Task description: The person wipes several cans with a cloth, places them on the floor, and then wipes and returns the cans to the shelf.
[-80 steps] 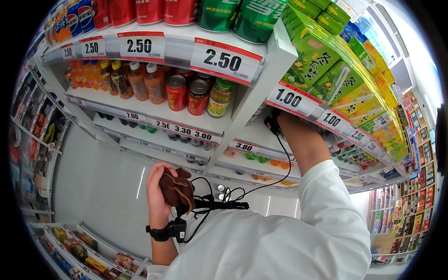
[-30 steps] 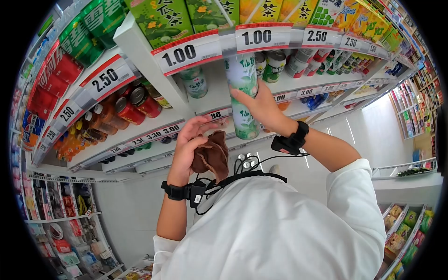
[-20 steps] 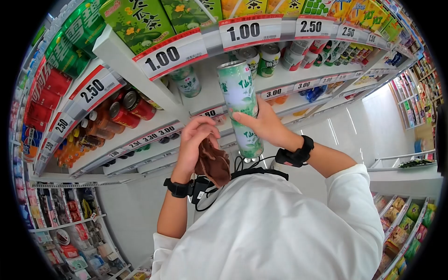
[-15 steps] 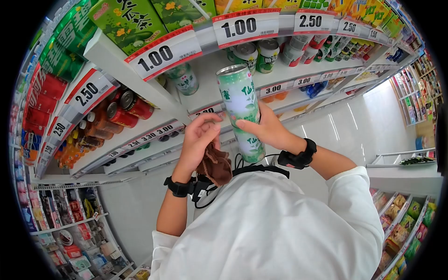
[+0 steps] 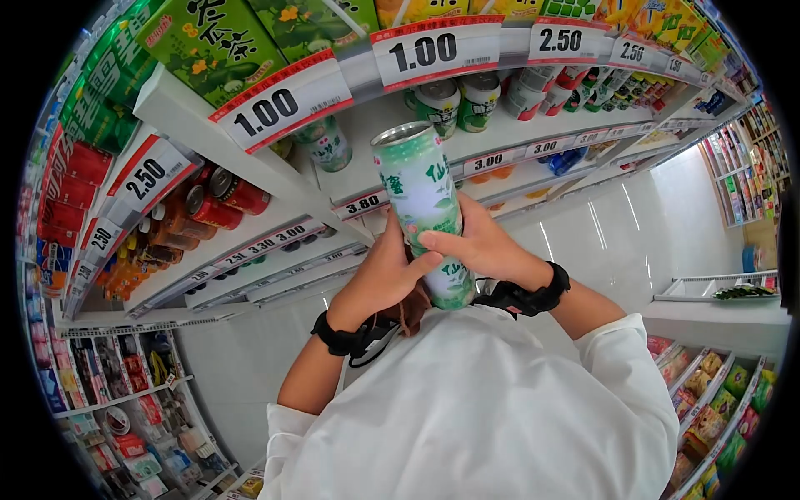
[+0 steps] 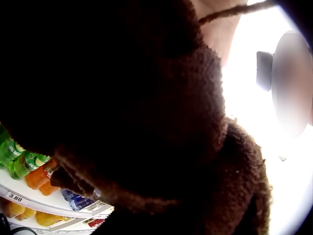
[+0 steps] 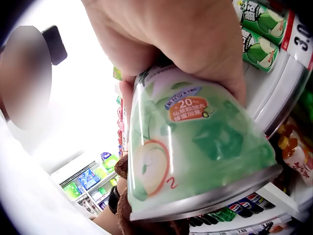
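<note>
A tall green-and-white drink can (image 5: 425,196) stands tilted in front of my chest, its silver top facing up and away. My right hand (image 5: 483,242) grips it from the right with the thumb across its front. From the left, my left hand (image 5: 387,271) also holds the can, thumb laid over its lower part; its other fingers are mostly hidden. A brown fuzzy cloth pouch (image 5: 389,315) hangs under the left palm, beside the can's lower end. In the left wrist view the dark pouch (image 6: 215,98) covers most of the picture, with a cord at its top.
Drink shelves stand ahead, with price tags (image 5: 437,52) along their edges. A similar green-and-white can (image 5: 327,146) and green cans (image 5: 439,104) stand on the shelf behind. Red cans (image 5: 237,192) are to the left, and snack racks (image 5: 717,392) lie low right.
My right hand has brought the can off the shelf toward my chest. My left hand, carrying the brown pouch, has moved right and taken hold of the can's left side.
</note>
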Motion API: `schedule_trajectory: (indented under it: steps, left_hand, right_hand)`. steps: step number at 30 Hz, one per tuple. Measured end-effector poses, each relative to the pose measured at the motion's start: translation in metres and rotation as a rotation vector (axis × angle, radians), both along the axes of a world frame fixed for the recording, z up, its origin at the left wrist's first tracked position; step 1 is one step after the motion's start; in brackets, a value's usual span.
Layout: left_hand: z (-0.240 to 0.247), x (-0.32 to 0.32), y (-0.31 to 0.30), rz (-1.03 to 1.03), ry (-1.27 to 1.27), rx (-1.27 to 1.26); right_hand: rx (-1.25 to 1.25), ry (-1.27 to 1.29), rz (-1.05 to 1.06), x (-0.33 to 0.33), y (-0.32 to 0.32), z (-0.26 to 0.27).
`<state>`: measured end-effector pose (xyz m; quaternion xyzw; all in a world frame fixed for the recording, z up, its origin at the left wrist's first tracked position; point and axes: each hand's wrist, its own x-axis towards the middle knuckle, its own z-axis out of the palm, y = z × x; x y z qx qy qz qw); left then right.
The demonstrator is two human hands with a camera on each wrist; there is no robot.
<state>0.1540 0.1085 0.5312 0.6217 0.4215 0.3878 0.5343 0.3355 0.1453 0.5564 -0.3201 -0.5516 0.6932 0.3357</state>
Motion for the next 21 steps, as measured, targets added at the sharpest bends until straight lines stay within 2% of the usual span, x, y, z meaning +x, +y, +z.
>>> schedule_trajectory:
  steps: [5, 10, 14, 16, 19, 21]
  left_hand:
    - [-0.013, -0.002, -0.008, -0.013, -0.015, 0.018]
    - [-0.035, -0.008, -0.014, -0.006, -0.057, -0.136]
    - [-0.033, -0.008, -0.019, -0.016, -0.090, -0.203]
    - [-0.027, -0.007, -0.019, -0.040, -0.129, -0.354]
    - [-0.013, -0.002, -0.020, -0.119, -0.167, -0.489]
    - [-0.020, -0.002, -0.021, -0.089, -0.104, -0.416]
  right_hand:
    - [-0.029, 0.039, 0.071, -0.006, 0.001, -0.009]
    - [-0.076, 0.056, 0.071, -0.013, 0.000, -0.025]
    - [-0.108, 0.022, 0.068, -0.014, -0.002, -0.030]
    - [-0.102, 0.013, 0.069, -0.015, -0.003, -0.032]
    - [-0.053, 0.016, 0.047, -0.018, -0.006, -0.038]
    - [0.103, -0.020, 0.001, -0.019, -0.008, -0.042]
